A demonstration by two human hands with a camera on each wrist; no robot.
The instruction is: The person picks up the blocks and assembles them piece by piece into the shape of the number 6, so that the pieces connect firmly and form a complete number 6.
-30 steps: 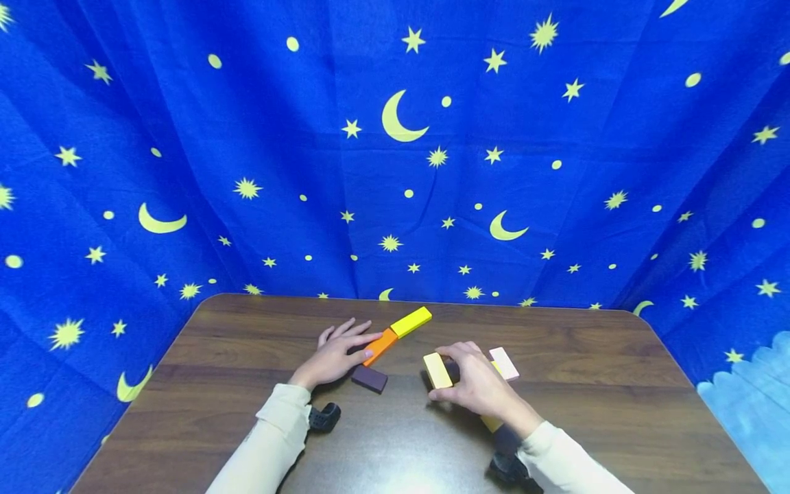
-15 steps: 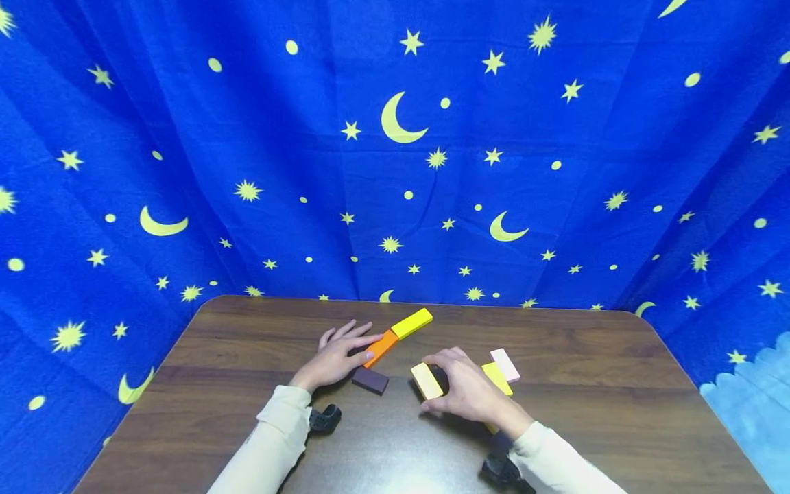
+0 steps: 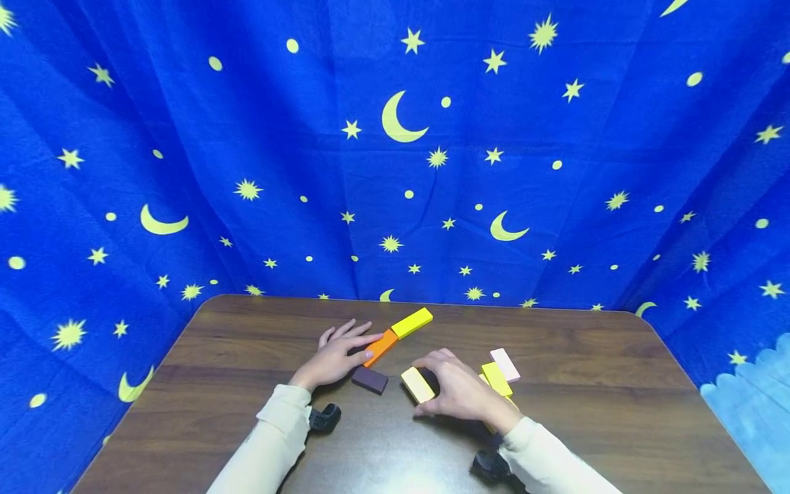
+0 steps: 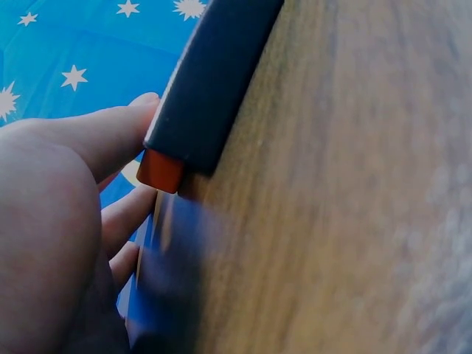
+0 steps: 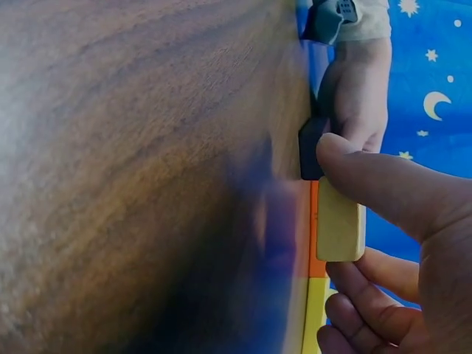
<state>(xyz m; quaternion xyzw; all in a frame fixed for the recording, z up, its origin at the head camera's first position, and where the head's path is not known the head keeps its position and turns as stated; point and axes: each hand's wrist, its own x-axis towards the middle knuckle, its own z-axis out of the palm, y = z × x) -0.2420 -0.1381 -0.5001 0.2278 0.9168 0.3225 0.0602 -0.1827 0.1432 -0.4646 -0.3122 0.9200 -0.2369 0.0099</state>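
Head view is bright, evenly lit, mostly crisp. White glare sits on the table point(image 3: 404, 473), wearer's side of the right fingers point(image 3: 427, 362); dark shade fills under them, behind the cream block point(image 3: 417, 385). Wrist views look dimmer. Left wrist: grain blurs out right of the left fingers point(image 4: 118, 139). Right wrist: murky reflections beside the fingers, pale sheen farther left.
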